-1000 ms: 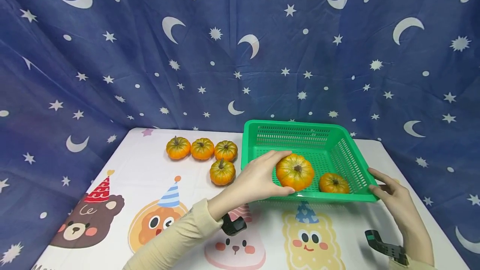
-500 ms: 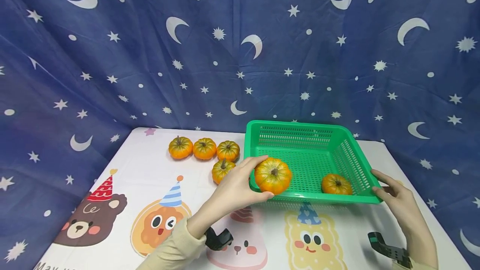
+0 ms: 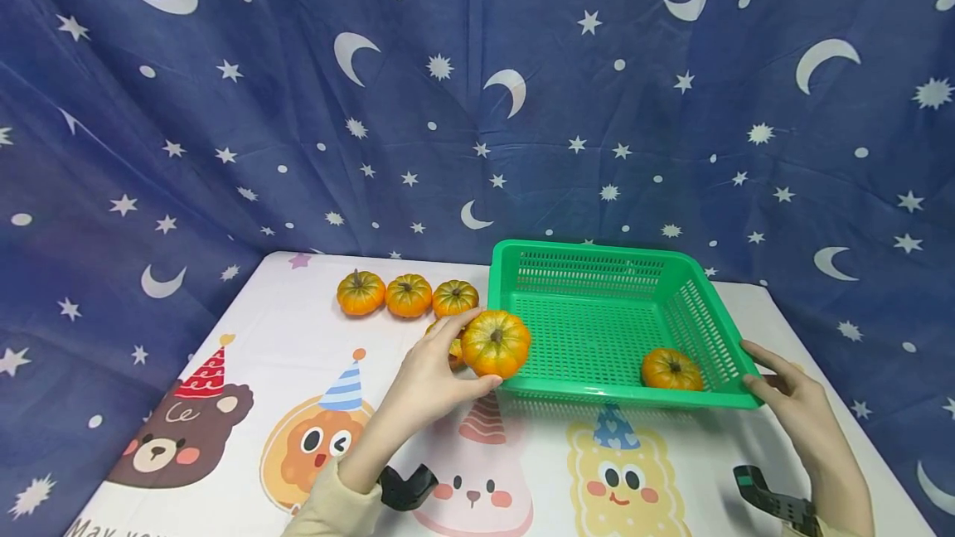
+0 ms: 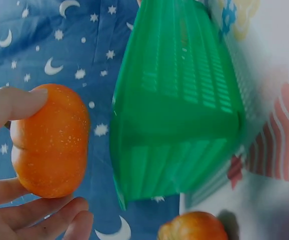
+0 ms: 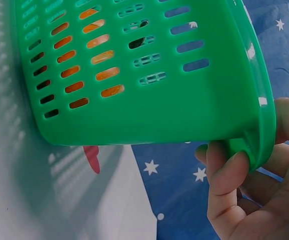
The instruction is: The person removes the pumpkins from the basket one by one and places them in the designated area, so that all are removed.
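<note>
My left hand (image 3: 429, 379) grips a small orange pumpkin (image 3: 496, 344) between thumb and fingers, off the table at the left front corner of the green basket (image 3: 589, 394). In the left wrist view that pumpkin (image 4: 52, 142) hangs beside the basket wall (image 4: 179, 125), apart from it. Partly hidden behind the left hand lies another pumpkin (image 3: 455, 355). One pumpkin (image 3: 671, 370) sits inside the basket at its right front corner. With thumb and fingers my right hand (image 3: 802, 404) pinches the basket's right rim (image 5: 264, 130); the pumpkin inside shows orange through the slots.
Three pumpkins stand in a row left of the basket: a left one (image 3: 361, 293), a middle one (image 3: 409, 296) and a right one (image 3: 455, 298). A white cloth with cartoon prints (image 3: 313, 371) covers the table. Behind it hangs a blue star-patterned curtain (image 3: 418, 106).
My left hand has carried the held pumpkin leftward, from over the basket to just outside its left front corner, in front of the nearest loose pumpkin. The right hand keeps its grip on the rim.
</note>
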Demonstrator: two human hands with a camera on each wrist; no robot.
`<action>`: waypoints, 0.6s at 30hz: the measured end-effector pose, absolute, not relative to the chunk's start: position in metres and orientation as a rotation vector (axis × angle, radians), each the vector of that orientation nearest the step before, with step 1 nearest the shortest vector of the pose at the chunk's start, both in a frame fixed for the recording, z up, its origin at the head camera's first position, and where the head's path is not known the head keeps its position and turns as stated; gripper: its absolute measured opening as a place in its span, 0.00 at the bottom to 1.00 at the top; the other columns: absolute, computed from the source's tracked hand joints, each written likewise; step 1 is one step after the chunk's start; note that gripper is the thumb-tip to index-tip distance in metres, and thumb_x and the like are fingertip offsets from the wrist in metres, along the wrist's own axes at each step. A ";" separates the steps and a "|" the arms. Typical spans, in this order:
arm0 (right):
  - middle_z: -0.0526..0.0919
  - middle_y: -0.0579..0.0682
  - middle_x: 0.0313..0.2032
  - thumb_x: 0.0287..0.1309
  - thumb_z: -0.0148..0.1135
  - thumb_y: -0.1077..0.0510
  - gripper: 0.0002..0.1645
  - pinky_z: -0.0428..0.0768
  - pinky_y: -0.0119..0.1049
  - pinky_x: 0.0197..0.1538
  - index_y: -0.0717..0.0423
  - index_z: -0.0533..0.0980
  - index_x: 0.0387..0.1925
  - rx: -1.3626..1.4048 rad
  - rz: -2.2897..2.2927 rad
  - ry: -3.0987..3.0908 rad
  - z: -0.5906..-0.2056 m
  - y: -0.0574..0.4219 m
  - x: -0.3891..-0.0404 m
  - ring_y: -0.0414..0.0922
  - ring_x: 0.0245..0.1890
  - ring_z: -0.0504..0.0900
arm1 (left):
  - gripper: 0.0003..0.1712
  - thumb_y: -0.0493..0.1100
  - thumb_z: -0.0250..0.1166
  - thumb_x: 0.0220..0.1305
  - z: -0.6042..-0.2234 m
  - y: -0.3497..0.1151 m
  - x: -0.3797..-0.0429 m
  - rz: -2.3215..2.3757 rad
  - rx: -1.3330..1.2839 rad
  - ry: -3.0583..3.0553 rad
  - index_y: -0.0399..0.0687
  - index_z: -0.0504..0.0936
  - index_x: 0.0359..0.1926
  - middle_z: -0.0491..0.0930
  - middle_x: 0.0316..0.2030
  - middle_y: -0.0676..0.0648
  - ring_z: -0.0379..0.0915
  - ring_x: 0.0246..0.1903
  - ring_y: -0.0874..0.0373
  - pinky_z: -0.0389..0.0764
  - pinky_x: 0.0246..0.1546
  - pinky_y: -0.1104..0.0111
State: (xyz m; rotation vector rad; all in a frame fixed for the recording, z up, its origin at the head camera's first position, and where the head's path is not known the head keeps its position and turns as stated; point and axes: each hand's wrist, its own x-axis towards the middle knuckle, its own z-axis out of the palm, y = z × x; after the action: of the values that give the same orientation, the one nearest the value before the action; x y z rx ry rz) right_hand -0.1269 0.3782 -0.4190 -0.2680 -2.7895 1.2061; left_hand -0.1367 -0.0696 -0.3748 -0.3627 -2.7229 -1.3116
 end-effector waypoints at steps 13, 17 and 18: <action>0.62 0.58 0.55 0.68 0.53 0.50 0.34 0.70 0.18 0.34 0.57 0.59 0.71 -0.260 1.211 -2.768 -0.419 0.376 -0.126 0.22 0.34 0.71 | 0.47 0.49 0.77 0.43 -0.393 -0.100 -0.152 -1.301 -0.191 -2.692 0.52 0.68 0.66 0.73 0.61 0.44 0.76 0.50 0.47 0.79 0.49 0.55; 0.63 0.57 0.54 0.68 0.53 0.50 0.34 0.71 0.18 0.34 0.57 0.59 0.71 -0.262 1.211 -2.769 -0.418 0.376 -0.126 0.23 0.34 0.72 | 0.48 0.50 0.77 0.44 -0.400 -0.107 -0.159 -1.287 -0.150 -2.693 0.49 0.66 0.68 0.74 0.59 0.41 0.76 0.51 0.47 0.81 0.47 0.57; 0.62 0.57 0.54 0.68 0.53 0.50 0.34 0.71 0.18 0.34 0.57 0.59 0.71 -0.263 1.212 -2.770 -0.418 0.376 -0.126 0.22 0.34 0.72 | 0.49 0.50 0.77 0.45 -0.401 -0.110 -0.161 -1.278 -0.134 -2.698 0.50 0.66 0.68 0.74 0.59 0.41 0.75 0.52 0.47 0.81 0.47 0.57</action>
State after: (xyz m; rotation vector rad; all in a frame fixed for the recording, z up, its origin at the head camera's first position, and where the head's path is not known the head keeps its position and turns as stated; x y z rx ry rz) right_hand -0.1261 0.3762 -0.4183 -0.2630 -2.7697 1.2118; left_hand -0.1610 -0.1096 -0.4012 -0.1336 -2.6985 -1.2780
